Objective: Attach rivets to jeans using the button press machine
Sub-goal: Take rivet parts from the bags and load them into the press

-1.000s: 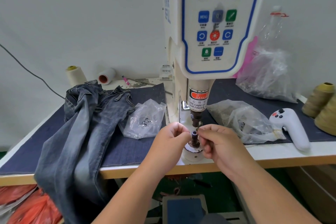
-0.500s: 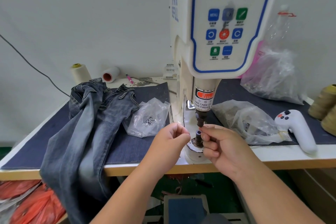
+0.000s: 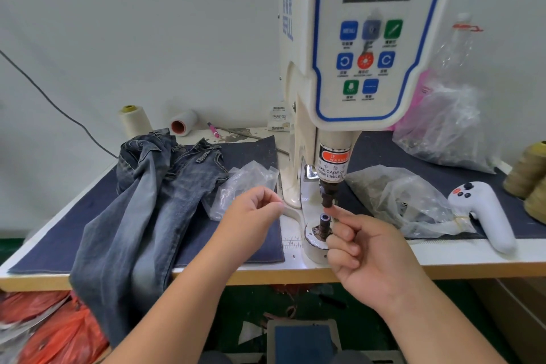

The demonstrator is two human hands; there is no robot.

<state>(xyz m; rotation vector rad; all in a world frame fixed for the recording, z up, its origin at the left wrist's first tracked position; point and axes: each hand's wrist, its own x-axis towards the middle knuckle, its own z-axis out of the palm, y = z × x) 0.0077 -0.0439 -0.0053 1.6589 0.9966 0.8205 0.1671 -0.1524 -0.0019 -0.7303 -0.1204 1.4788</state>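
Note:
The white button press machine (image 3: 366, 47) stands at the middle of the table. Its dark upper punch (image 3: 327, 196) hangs just above the lower die post (image 3: 324, 221). My right hand (image 3: 369, 257) is beside the post, with one straight fingertip touching the bottom of the upper punch and the other fingers curled. I see no rivet at the fingertip. Left of the die, my left hand (image 3: 253, 216) hovers over the cloth, thumb against curled fingers, and what is inside is hidden. The jeans (image 3: 153, 201) lie crumpled on the left and hang over the front edge.
A clear bag of rivets (image 3: 242, 186) lies between the jeans and the machine, and more plastic bags (image 3: 399, 201) lie on the right. A white handheld controller (image 3: 487, 216) and thread cones (image 3: 529, 168) are at the right, with a foot pedal (image 3: 301, 340) under the table.
My left hand has drawn back to the left, away from the lower die. My right hand has lifted a fingertip up to the upper punch. The camera has moved slightly.

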